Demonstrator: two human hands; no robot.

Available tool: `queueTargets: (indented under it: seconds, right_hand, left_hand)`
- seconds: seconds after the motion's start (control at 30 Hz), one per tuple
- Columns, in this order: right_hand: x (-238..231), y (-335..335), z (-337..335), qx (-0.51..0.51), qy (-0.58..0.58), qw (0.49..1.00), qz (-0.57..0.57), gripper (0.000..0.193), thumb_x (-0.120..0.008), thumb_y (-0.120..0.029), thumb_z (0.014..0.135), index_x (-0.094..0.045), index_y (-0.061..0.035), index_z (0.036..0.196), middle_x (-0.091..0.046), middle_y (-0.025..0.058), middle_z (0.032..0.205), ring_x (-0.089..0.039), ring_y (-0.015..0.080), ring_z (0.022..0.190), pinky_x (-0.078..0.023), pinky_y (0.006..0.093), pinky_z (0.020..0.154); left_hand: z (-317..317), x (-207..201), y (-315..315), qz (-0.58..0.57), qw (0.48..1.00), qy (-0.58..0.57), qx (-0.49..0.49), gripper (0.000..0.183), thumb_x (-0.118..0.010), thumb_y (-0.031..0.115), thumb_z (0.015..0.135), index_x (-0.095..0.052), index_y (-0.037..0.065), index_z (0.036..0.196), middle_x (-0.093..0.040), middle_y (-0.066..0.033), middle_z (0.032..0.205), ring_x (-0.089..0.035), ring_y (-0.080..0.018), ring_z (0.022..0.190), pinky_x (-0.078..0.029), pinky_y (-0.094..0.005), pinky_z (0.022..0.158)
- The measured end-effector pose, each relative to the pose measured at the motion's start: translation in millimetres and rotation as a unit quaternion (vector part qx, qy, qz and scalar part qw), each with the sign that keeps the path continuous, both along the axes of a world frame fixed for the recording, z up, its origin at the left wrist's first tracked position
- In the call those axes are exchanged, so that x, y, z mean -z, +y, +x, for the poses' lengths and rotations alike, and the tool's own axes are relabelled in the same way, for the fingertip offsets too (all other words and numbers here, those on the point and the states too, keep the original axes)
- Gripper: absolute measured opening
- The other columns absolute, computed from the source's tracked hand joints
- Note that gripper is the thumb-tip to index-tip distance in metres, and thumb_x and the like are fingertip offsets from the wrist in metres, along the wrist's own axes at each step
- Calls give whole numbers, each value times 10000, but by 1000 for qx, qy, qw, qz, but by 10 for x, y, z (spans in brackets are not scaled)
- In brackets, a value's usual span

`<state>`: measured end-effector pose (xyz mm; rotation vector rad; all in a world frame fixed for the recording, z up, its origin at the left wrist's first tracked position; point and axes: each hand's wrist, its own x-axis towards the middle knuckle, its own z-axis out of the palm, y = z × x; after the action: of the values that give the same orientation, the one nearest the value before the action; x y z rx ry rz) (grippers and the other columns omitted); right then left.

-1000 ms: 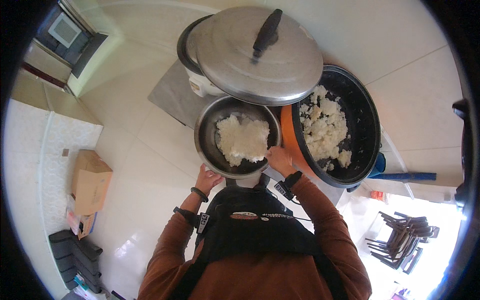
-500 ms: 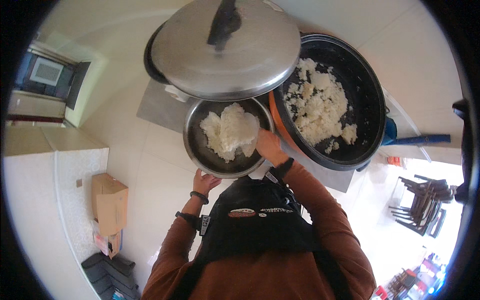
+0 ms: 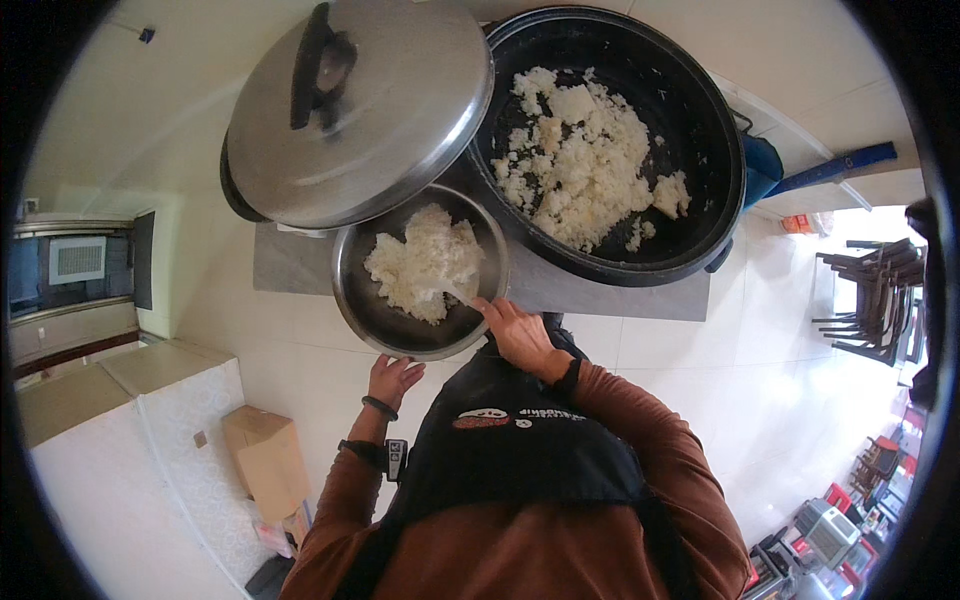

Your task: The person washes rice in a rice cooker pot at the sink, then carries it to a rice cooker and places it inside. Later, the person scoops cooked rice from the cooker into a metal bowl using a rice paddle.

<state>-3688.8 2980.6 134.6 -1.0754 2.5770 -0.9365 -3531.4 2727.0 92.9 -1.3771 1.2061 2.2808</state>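
Note:
My right hand [image 3: 522,338] is closed on the handle of a pale rice paddle [image 3: 457,293]. The paddle's blade is pushed into the white cooked rice [image 3: 428,258], heaped in a steel bowl [image 3: 352,318]. At the bowl's near left rim is my left hand [image 3: 393,382], fingers apart and gripping nothing; whether a fingertip touches the rim I cannot tell. Beyond and to the right of the bowl stands a big black-lined pot [image 3: 690,255], with more loose, clumped rice [image 3: 590,160] across its bottom.
A large steel lid [image 3: 400,110] with a black handle covers part of the far left, overlapping the bowl's far edge. The bowl and pot stand on a grey surface [image 3: 620,300]. A cardboard box [image 3: 270,465] sits at the lower left; stacked chairs [image 3: 875,290] stand at the right.
The right hand has drawn back from over the bowl toward its near right rim. The big lump of rice seen above the bowl now lies in the heap. The whole view has shifted.

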Motion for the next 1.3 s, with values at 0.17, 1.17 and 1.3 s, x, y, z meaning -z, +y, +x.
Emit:
queueTargets:
  seconds: [0.17, 1.17, 1.3]
  right_hand:
    - [132, 132, 30, 50, -150, 986, -50, 404, -526, -71, 823, -506, -71, 1226, -606, 197, 1011, -611, 385, 866, -507, 455, 722]
    - [-1505, 2210, -199, 183, -362, 891, -202, 340, -552, -10, 891, -532, 17, 1229, -619, 58, 957, -585, 122, 815, -494, 253, 690]
    - [-1619, 2474, -766, 302, -287, 900, -131, 305, -549, -86, 909, -557, -10, 1204, -633, 45, 885, -582, 122, 777, -488, 260, 658]
  left_hand:
    - [13, 51, 68, -5, 1000, -13, 18, 323, -546, 5, 881, -438, -3, 1186, -596, -182, 1080, -637, -349, 951, -561, -416, 802]
    - [-1643, 1166, 2083, -669, 584, 187, 420, 83, -532, 56, 806, -598, 55, 855, -602, -160, 1004, -590, -342, 916, -489, -448, 794]
    - [-1482, 191, 2019, -593, 661, 358, 290, 154, -597, -63, 694, -590, 54, 793, -586, -129, 893, -579, -317, 824, -489, -413, 723]
